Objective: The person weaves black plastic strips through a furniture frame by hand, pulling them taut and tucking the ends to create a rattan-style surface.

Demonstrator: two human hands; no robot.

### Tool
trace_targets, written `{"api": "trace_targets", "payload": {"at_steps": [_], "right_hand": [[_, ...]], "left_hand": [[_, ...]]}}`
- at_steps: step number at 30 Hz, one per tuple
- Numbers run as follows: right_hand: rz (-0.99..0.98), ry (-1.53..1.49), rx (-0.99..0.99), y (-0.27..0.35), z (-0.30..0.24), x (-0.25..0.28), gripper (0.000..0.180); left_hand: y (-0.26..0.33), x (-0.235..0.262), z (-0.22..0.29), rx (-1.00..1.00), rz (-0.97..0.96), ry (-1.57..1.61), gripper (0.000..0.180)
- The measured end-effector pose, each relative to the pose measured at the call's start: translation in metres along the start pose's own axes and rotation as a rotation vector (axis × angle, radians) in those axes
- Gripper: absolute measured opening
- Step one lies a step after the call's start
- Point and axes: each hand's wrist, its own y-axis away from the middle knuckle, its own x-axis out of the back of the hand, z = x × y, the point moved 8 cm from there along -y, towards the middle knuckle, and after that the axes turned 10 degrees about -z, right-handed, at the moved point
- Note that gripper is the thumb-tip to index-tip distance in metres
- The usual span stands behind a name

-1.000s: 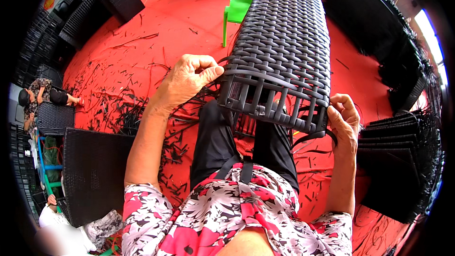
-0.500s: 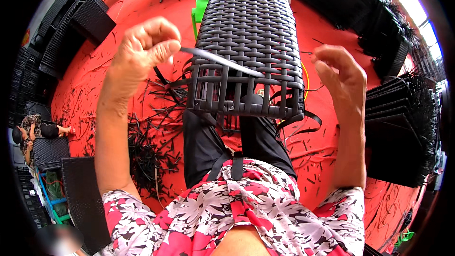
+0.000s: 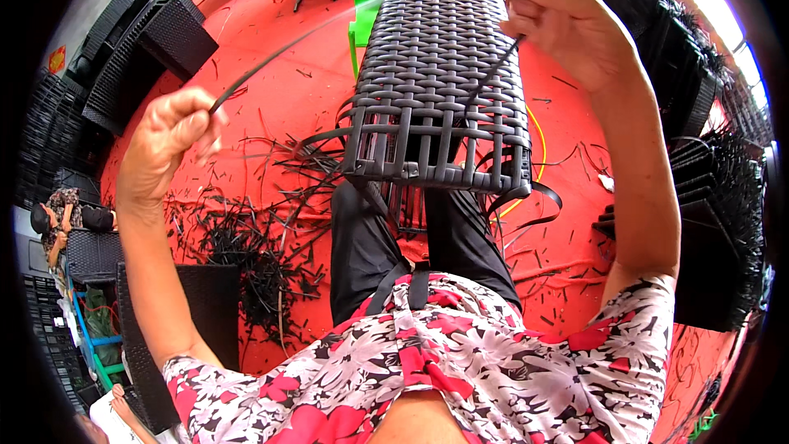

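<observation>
Before me lies a long dark grey woven wicker piece (image 3: 444, 41), its near end an open lattice with uncovered bars. My left hand (image 3: 168, 144), out to the left over the red floor, pinches one end of a dark flat weaving strip (image 3: 288, 48). That strip arcs up toward the far part of the wicker, where motion blurs it. Raised by the far right side of the piece, my right hand (image 3: 571, 25) has its fingers closed on a strip. From it a length of strip slants down into the weave near the lattice. Whether both lengths are one strip I cannot tell.
A green chair (image 3: 362, 0) stands behind the wicker's left side. Black strip scraps (image 3: 246, 251) litter the red floor (image 3: 271, 107). Dark woven panels (image 3: 699, 230) are stacked at right, more wicker pieces (image 3: 168, 37) at left. Another person (image 3: 62, 222) sits far left.
My left hand has moved left and down, drawing the strip out. My right hand has gone up and inward to the wicker's far right side and now grips strip.
</observation>
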Motion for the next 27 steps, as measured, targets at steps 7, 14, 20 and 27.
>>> {"api": "trace_targets", "payload": {"at_steps": [7,14,20,27], "right_hand": [[-0.018,0.896,-0.265,0.001,-0.036,-0.025,0.027],[-0.075,1.274,-0.393,-0.029,-0.079,-0.176,0.031],[0.209,1.23,-0.354,0.057,-0.076,-0.034,0.023],[0.191,1.676,-0.549,0.179,-0.1,0.152,0.02]], "left_hand": [[-0.024,-0.01,0.03,-0.009,0.052,-0.765,0.019],[-0.085,-0.108,0.123,-0.246,-0.183,-0.296,0.011],[-0.081,-0.091,0.071,-0.098,-0.215,-0.167,0.015],[-0.055,-0.045,0.0,0.144,-0.142,-0.225,0.012]]}}
